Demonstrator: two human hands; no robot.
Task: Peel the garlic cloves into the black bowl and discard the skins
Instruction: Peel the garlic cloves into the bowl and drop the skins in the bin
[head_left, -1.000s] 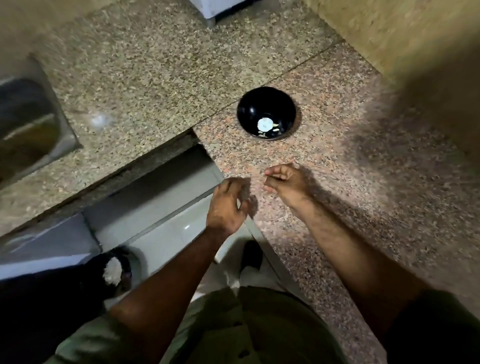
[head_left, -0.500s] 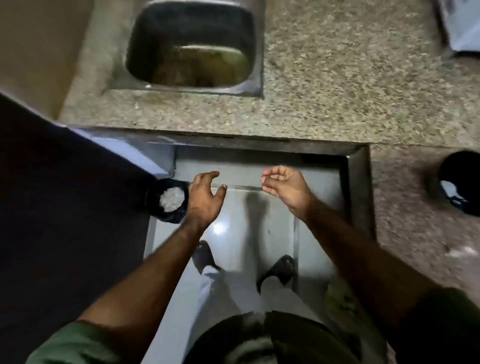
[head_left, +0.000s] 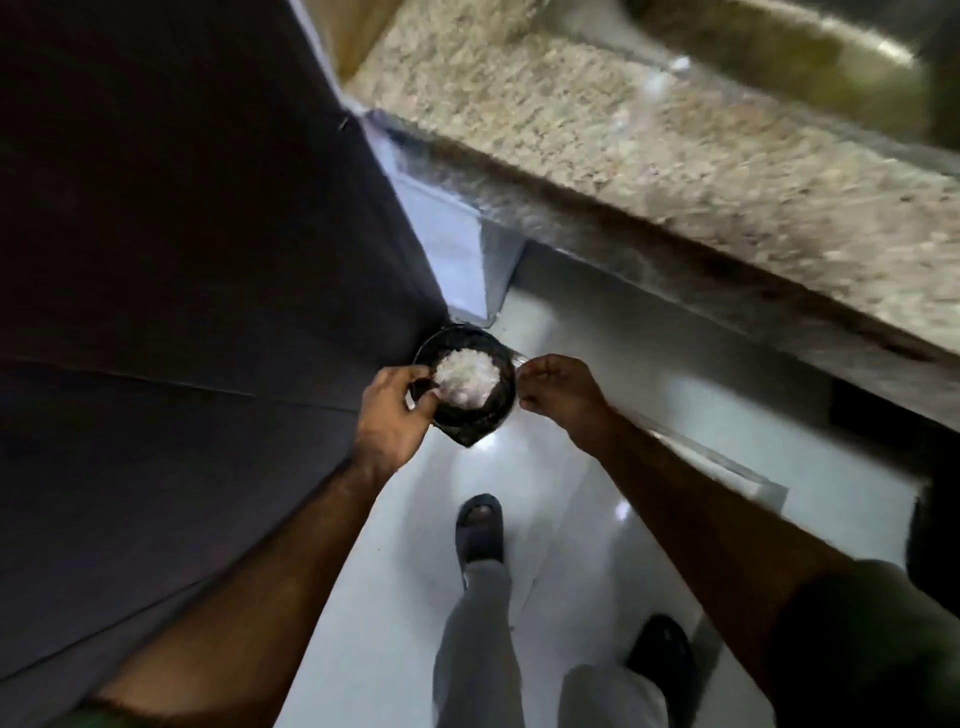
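Observation:
A small black bin (head_left: 470, 423) stands on the floor in the corner below the counter, with a heap of white garlic skins (head_left: 465, 375) inside. My left hand (head_left: 392, 413) hovers at the bin's left rim, its fingers loosely curved with nothing seen in them. My right hand (head_left: 561, 395) is at the right rim, turned knuckles up with fingers curled in. A thin pale scrap of skin (head_left: 519, 359) shows at its fingertips. The black bowl is out of view.
A speckled granite counter (head_left: 649, 150) runs across the upper right, with a steel sink (head_left: 810, 47) at the top edge. A dark panel (head_left: 182, 260) fills the left. My sandalled feet (head_left: 480, 527) stand on the pale glossy floor (head_left: 597, 374).
The view swung from the bowl on the counter down to the floor bin. Both hands reached forward and down to the bin's rim, and my right hand turned from palm up to palm down.

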